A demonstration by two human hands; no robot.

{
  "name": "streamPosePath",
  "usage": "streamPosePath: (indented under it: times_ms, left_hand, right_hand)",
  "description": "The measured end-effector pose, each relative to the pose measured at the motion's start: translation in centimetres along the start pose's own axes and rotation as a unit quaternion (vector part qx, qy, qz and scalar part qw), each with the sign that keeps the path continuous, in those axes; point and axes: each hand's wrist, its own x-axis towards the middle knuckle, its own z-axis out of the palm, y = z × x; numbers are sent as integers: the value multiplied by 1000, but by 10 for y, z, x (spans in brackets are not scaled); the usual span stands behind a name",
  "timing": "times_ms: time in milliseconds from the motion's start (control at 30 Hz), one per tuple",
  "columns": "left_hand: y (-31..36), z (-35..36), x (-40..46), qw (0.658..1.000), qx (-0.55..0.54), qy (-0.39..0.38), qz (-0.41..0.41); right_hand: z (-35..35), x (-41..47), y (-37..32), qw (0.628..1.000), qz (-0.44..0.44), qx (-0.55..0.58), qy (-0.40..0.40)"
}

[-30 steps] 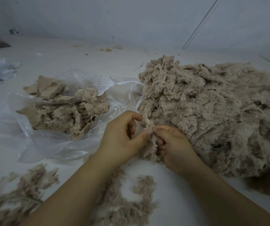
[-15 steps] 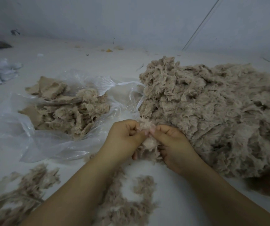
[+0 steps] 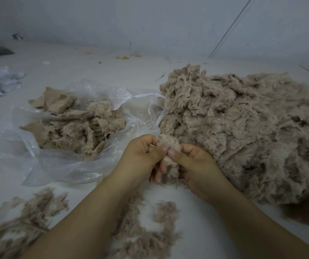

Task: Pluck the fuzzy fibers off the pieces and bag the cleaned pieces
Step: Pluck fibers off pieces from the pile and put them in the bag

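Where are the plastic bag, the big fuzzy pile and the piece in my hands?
plastic bag (image 3: pixel 60 165): head view, bare film at its near edge.
big fuzzy pile (image 3: pixel 243 124): head view, its middle.
held piece (image 3: pixel 168 142): head view, tuft above the thumbs.

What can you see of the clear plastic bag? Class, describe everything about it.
The clear plastic bag lies crumpled and open on the pale surface, left of the hands. It is thin, glossy and see-through. Beige fabric pieces are heaped in it. Its twisted handle reaches the big fuzzy pile. Neither hand touches it.
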Motion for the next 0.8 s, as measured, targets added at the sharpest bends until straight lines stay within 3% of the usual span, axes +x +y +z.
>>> streamPosePath:
  times_ms: [200, 333, 667, 800]
  left_hand:
    - [3, 2, -2, 999, -11, -53, -3]
    - [2, 0, -2, 998, 29, -55, -32]
    - [-4, 0, 2, 997, 40, 54, -27]
    - [-1, -1, -1, 991, 128, 48, 4]
  right_hand:
    - [0, 3, 0, 997, 13, -33, 64]
    - [-1, 6, 2, 992, 35, 9, 124]
    - [-1, 4, 5, 994, 28, 5, 103]
    - [-1, 3, 6, 996, 23, 21, 83]
